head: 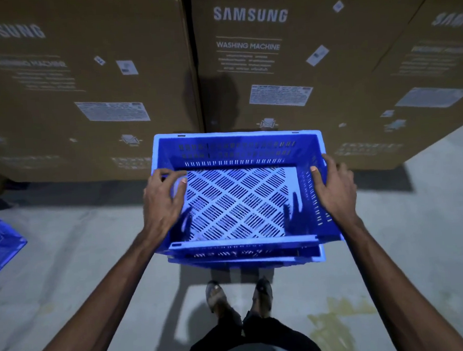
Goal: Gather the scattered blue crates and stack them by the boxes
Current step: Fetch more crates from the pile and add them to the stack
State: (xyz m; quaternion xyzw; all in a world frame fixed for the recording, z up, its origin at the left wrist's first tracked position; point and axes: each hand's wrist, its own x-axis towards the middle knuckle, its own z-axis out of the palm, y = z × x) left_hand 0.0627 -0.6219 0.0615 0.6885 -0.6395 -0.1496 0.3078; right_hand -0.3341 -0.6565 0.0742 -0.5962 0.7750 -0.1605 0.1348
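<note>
both hands (164, 204) gripping blue crate (240, 202) (boxes (259, 65) behind)

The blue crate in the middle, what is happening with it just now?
A person holds the blue crate by its two short sides, the left hand on the left rim and the right hand on the right rim. The crate is empty and sits over a second crate whose edge shows just beneath it, close in front of the cardboard boxes. Whether it has fully settled on that one cannot be told. Another blue crate lies on the floor at the far left.
</note>
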